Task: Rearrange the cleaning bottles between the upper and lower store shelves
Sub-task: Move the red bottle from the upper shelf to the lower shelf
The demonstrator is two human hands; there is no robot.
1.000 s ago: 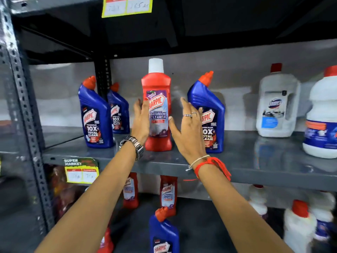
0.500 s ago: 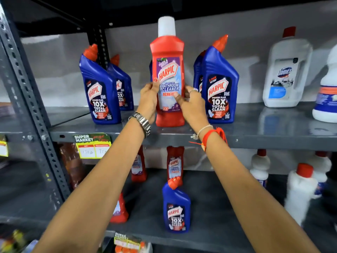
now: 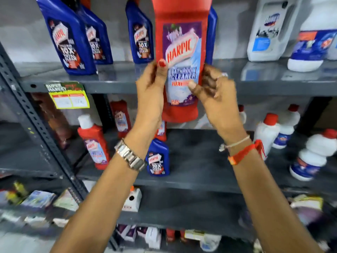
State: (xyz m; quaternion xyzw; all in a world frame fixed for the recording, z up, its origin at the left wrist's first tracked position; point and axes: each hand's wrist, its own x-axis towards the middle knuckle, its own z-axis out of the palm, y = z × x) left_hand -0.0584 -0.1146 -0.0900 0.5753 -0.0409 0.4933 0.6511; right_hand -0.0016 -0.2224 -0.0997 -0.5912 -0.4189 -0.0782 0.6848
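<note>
A red Harpic bathroom cleaner bottle is held upright in mid-air, in front of the upper shelf, its base hanging below that shelf's front edge and clear of the lower shelf; its cap is cut off by the top of the frame. The left hand is closed on the bottle's left side, thumb pressed on the label, a metal watch worn at the wrist. The right hand is clamped on the right side, thumb laid across the label's front, fingers wrapped behind, a red thread band at the wrist. Both forearms are raised steeply from below. Blue Harpic bottles are stood on the upper shelf to the left and behind, white bottles to the right. On the lower shelf, a bare stretch is seen between a small blue bottle and the white bottles at right.
</note>
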